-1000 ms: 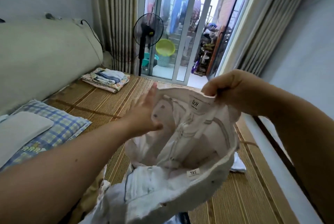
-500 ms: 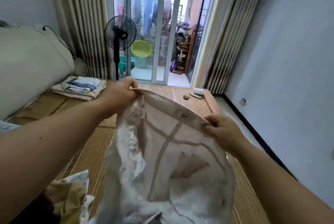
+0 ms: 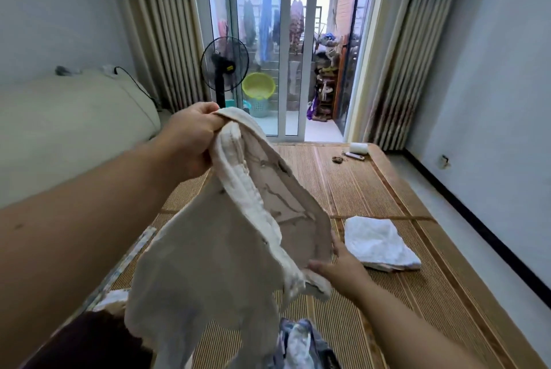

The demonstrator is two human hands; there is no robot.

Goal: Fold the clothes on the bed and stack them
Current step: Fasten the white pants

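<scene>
A crumpled cream garment [image 3: 226, 234] hangs from the left hand [image 3: 190, 137], whose fingers curl round its waistband. The right hand [image 3: 340, 264] touches its lower edge, fingers spread. The far yellow basin [image 3: 258, 86] hides its contents.

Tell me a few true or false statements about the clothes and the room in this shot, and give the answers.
1. The left hand grips the cream garment by its top edge. True.
2. The cream garment lies flat on the mat. False: it hangs in the air, held up.
3. A folded white cloth lies on the mat, right of the garment. True.
4. The fan stands on the mat. False: it stands beyond it, by the glass door.
5. The basin beside the fan is red. False: it is yellow-green.
</scene>
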